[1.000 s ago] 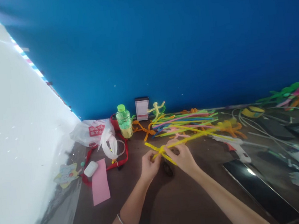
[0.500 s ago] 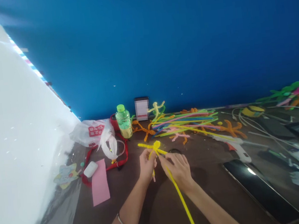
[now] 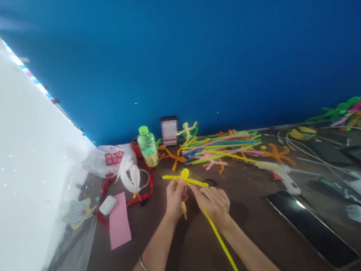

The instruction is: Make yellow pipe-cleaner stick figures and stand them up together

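Note:
A yellow pipe-cleaner figure [image 3: 185,175], with a round looped head and two arms stuck out sideways, is pinched by my left hand [image 3: 175,198] just under its head. Below those fingers a short yellow and pink end pokes out. My right hand [image 3: 214,203] is closed on a long yellow pipe cleaner [image 3: 225,248], close beside the figure. Its loose length runs down toward the bottom edge. Where that strand joins the figure is hidden by my fingers.
Behind my hands lies a pile of coloured pipe cleaners [image 3: 224,147] with orange figures [image 3: 277,155]. A green-capped bottle [image 3: 148,147] and plastic bag [image 3: 110,160] stand left. Pink paper [image 3: 118,223] lies nearer. A phone [image 3: 311,227], glue gun [image 3: 288,179] and cables [image 3: 294,142] are right.
My right fingers have slid down off the figure's right arm, which now shows whole. The figure has shifted slightly left along with my left hand.

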`<state>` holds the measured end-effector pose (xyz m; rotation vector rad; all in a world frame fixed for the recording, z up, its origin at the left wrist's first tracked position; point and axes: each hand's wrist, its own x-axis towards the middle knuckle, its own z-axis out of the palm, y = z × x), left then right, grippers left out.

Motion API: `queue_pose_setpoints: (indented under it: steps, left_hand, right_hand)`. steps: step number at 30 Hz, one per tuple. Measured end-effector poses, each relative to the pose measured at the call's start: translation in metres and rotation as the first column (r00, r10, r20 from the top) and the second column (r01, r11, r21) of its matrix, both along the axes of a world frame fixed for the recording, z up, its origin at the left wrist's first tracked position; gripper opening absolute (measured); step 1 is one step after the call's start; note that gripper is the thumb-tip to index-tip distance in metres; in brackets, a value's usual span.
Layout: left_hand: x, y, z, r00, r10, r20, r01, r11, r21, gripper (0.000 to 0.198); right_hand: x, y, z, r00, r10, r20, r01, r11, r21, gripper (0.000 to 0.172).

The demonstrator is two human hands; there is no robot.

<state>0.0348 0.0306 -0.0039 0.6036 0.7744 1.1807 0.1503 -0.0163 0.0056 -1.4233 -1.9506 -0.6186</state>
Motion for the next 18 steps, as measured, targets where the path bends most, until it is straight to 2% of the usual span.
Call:
queue_pose_setpoints:
  steps: [9, 13, 15, 18]
  left_hand:
    - [0.001, -0.001, 0.001, 0.996, 0.015, -0.086, -0.015, 1.0, 0.003, 0.043]
    - [0.001, -0.001, 0.001, 0.997, -0.019, -0.076, 0.017, 1.0, -0.017, 0.043]
    - [0.001, 0.0, 0.0, 0.998, -0.023, -0.052, 0.022, 0.999, -0.028, 0.043]
    - [0.0, 0.001, -0.002, 0.999, -0.044, 0.001, 0.044, 0.998, -0.053, 0.041]
  right_hand:
    - [-0.001, 0.0, -0.007, 0.984, 0.035, -0.176, -0.048, 0.996, -0.072, 0.025]
    - [-0.006, 0.002, -0.013, 0.941, -0.008, -0.338, -0.01, 0.998, -0.054, 0.019]
    - [-0.008, 0.003, -0.014, 0.874, -0.049, -0.484, 0.002, 0.995, -0.099, 0.022]
    - [-0.01, 0.007, -0.012, 0.669, -0.108, -0.735, -0.123, 0.959, -0.254, 0.02]
